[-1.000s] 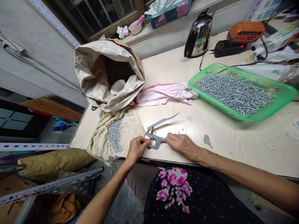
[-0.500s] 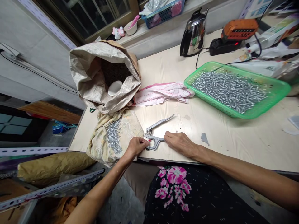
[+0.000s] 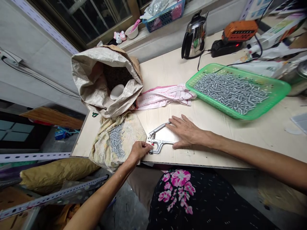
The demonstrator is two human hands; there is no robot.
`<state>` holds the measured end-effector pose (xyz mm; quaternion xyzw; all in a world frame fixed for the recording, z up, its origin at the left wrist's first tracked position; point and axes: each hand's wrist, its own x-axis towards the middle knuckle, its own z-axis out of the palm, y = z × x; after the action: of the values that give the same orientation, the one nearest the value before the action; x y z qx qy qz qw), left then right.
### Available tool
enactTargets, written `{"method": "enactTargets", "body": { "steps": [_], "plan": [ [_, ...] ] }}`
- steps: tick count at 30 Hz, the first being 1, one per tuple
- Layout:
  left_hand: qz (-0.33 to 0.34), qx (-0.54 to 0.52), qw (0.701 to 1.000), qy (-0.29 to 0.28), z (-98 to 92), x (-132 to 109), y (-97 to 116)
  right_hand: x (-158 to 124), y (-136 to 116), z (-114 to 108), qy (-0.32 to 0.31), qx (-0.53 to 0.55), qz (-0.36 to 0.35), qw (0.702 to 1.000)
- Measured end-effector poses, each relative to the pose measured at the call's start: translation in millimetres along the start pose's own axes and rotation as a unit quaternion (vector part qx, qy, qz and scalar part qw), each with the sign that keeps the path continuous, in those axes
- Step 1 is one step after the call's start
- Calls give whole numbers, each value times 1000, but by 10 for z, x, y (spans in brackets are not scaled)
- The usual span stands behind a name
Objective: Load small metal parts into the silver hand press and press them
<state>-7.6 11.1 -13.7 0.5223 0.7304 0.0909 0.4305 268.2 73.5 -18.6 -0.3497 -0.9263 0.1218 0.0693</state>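
On the table in front of me lie grey metal snap pliers (image 3: 157,145) with a coil spring and a small red part at the jaw. My left hand (image 3: 139,150) is closed in a pinch at that jaw; what its fingertips hold is too small to make out. My right hand (image 3: 187,131) is open and spread, fingertips at the upper handle and thumb by the end of the lower one. Beside my left hand, a pile of small silvery metal pieces (image 3: 116,140) rests on a patterned yellowish cloth (image 3: 134,127).
A green basket (image 3: 254,115) full of similar metal pieces stands at right. Behind the cloth is an open woven sack (image 3: 88,86) with a white bowl (image 3: 117,91) inside. A pink-white towel (image 3: 163,97), a kettle (image 3: 195,36) and an orange battery (image 3: 240,31) on a charger are farther back.
My right hand has opened from its closed hold at the lower handle and moved up, spreading across both handles. The upper handle sits slightly lower. My left hand keeps its pinch at the jaw.
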Motion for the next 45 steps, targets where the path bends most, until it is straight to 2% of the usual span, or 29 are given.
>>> {"method": "enactTargets", "body": {
  "steps": [4,9,12,15,17,18,21,24,26,28,33,40,43,45],
  "plan": [
    [-9,-4,1000,-1,-10,-13,30,18,-62,-71,8,-5,2,1000],
    [-17,-4,1000,7,-4,-5,41,-10,-153,-158,-23,-5,25,999],
    [-8,43,999,12,-2,-81,82,-15,-173,-154,-21,3,25,999],
    [91,150,979,101,36,-231,180,-18,-179,-128,8,15,14,1000],
    [194,209,945,161,99,-299,279,-23,-177,-107,24,28,5,999],
    [244,230,927,167,139,-304,337,-26,-173,-94,26,35,1,999],
    [364,278,882,110,246,-184,523,-41,-157,-44,37,60,-1,998],
    [421,303,854,26,277,31,682,-64,-149,6,45,70,30,996],
    [430,314,846,-17,260,137,756,-80,-151,19,40,52,65,996],
    [428,324,843,-33,242,187,802,-91,-154,9,39,25,84,995],
    [414,340,844,-33,272,191,837,-40,-97,-40,24,9,52,998],
    [398,340,852,-3,347,237,838,84,-18,24,-5,63,33,997],
    [392,336,856,13,362,234,802,63,8,-2,9,61,41,997],
    [392,318,862,44,397,198,734,33,64,-49,20,65,36,997]
  ]
}}
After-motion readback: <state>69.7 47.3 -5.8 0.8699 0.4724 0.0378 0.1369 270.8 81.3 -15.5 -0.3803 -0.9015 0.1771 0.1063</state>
